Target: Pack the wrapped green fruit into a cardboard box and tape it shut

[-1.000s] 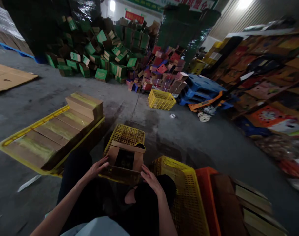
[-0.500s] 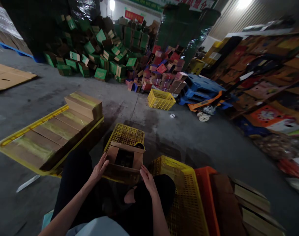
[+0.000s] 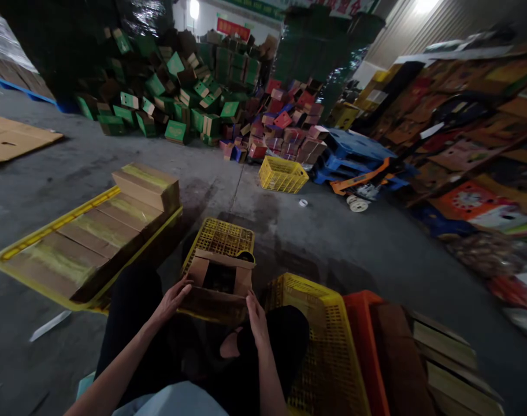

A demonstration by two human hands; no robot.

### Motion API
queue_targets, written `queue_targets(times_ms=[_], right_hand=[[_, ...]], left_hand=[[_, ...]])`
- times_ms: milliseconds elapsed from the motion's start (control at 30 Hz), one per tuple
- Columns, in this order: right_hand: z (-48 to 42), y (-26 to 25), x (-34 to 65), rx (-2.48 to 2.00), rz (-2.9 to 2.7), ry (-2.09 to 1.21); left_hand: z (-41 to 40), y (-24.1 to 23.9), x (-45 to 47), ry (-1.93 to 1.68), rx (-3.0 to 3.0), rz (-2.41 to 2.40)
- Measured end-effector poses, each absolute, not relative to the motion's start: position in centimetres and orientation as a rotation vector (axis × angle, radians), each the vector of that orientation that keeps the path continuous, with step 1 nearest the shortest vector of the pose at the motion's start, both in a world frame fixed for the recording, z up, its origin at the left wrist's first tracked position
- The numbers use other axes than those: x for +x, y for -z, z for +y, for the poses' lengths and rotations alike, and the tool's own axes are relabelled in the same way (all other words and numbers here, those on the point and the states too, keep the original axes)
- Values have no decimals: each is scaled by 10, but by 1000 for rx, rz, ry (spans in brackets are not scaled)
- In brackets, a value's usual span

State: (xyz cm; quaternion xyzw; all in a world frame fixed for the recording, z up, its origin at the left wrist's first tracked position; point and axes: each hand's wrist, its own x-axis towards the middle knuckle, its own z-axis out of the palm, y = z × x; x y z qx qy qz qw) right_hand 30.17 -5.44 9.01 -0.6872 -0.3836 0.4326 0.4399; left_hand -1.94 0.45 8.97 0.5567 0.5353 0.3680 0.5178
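View: head camera, looking down at the lap and the floor.
Left hand: fingers bent around the left near corner of the box, holding it.
Right hand: fingers laid on the right near corner of the box, gripping the edge.
Box: brown card, resting on a yellow crate that lies upside down just past the knees.
Box top: open, with the flaps standing up and a dark hole in the middle.
Done, it seems: the box walls are up and it holds its shape.
Left, it seems: the top flaps are not folded shut yet.
Left side: a big yellow tray holds a row of shut boxes, with one more on top.
Right side: a second yellow crate touches the right knee, and an orange crate sits beside it.
Past the orange crate: flat card in stacks.
Far away: a heap of green boxes, a heap of red boxes, blue pallets and one more small yellow crate.
Light: dim, so small marks on the box cannot be read.
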Motion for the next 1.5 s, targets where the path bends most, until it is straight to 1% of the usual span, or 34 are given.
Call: queue_targets(times_ms=[200,400,667,900,1200,1500], right_hand=[[-54,-89,300,-1700,-876,-1108],[-50,-91,290,-1749,-804,-1036],[-49,-100,286,-1782,-840,-984],[-46,-103,285,-1812,-776,-995],[-41,-103,284,-1862,-784,-917],[-37,-111,282,-1876,-826,-876]], left_hand=[[4,-82,-14,-887,1310,1316],[4,-79,-13,-896,1304,1354],[8,-64,-9,-952,1369,1433],[9,-70,-7,-899,1358,1516],[11,-76,-6,-857,1402,1568],[10,-71,-2,-961,1379,1584]])
